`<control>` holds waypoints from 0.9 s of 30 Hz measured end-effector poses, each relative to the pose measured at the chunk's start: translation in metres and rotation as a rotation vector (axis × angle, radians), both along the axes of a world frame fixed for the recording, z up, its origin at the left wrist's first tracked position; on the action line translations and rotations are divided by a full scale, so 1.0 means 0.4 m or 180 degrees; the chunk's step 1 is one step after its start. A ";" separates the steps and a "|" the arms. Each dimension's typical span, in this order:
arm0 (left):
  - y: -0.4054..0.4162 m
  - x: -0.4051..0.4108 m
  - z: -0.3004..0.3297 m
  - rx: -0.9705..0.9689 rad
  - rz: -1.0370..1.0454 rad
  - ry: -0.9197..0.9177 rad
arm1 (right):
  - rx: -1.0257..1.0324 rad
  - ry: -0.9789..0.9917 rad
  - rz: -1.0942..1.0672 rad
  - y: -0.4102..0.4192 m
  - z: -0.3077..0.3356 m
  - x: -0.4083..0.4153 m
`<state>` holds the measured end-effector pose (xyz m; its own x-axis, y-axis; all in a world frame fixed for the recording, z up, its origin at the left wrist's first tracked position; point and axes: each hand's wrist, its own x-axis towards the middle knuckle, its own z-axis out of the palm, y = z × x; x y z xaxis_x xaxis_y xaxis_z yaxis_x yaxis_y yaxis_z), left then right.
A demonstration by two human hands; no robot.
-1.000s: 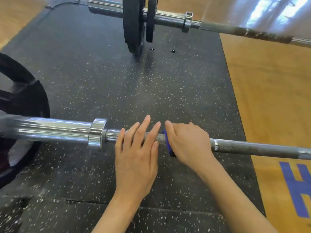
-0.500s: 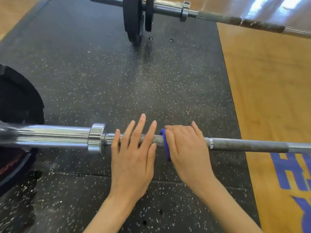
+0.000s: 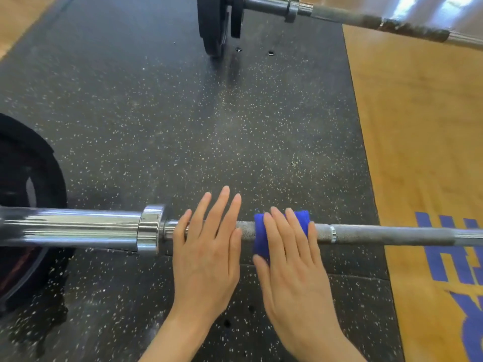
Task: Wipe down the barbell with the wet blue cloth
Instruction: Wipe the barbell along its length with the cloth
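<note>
Since the frame 0.5 s ago, the right hand [image 3: 290, 259] is seen flattened: fingers that were curled over the blue cloth [image 3: 260, 232] are now laid out straight, and more cloth is exposed on both sides of them. Left hand [image 3: 206, 254] posn is little changed.

Step in hand, as judged: wiping the knurled section of the barbell [image 3: 386, 233] just inboard of the collar [image 3: 151, 227].

Method recommended: firm downward pressure is to be kept through the cloth, w/ strokes run along the shaft toward the bare grey length beyond the little finger. The bar is to be rolled so the underside is also reached. A flat palm covers only the top; the cloth would be better wrapped round the shaft. Bar to be steadied by the left hand to prevent rolling away.

Fingers, right: straight, close together, pressed on the cloth; nothing is gripped. Cloth is draped over the shaft under them, w/ blue showing past the fingertips and beside the thumb.

Fingers, left: straight, slightly spread, laid across the shaft betw. collar and cloth; tips extend beyond the bar over the rubber mat [image 3: 183, 113]. Nothing is held.

A second barbell [image 3: 339, 14] is noted well beyond the fingertips.
</note>
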<state>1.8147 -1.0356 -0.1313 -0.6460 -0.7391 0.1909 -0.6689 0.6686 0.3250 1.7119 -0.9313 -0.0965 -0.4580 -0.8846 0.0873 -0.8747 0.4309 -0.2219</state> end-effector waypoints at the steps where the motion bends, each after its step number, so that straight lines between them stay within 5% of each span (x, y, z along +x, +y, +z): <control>1: 0.008 0.005 0.000 0.0018 0.0011 -0.0009 | -0.0021 0.0039 0.0028 0.009 0.000 0.008; 7: 0.051 0.034 0.004 0.0087 -0.0005 -0.0098 | 0.1973 -0.0524 0.0871 -0.139 0.095 -0.133; 11: 0.073 0.055 0.006 0.0152 0.0018 -0.0129 | 0.1976 -0.0029 0.1251 -0.081 0.117 -0.073; 15: 0.098 0.066 0.003 0.0100 0.0034 -0.0196 | 0.2349 -0.0438 0.1036 -0.128 0.112 -0.088; 21: 0.124 0.085 0.005 0.0144 0.0051 -0.0151 | 0.0025 -0.0309 0.0199 0.078 0.019 0.044; 27: 0.144 0.098 0.010 0.0152 0.0033 -0.0241 | 0.0250 0.0085 0.0434 0.011 0.013 0.008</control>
<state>1.8541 -0.9781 -0.1275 -0.6496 -0.7529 0.1060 -0.6995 0.6465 0.3046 1.7150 -0.9271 -0.0913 -0.3316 -0.9431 0.0258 -0.9314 0.3229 -0.1682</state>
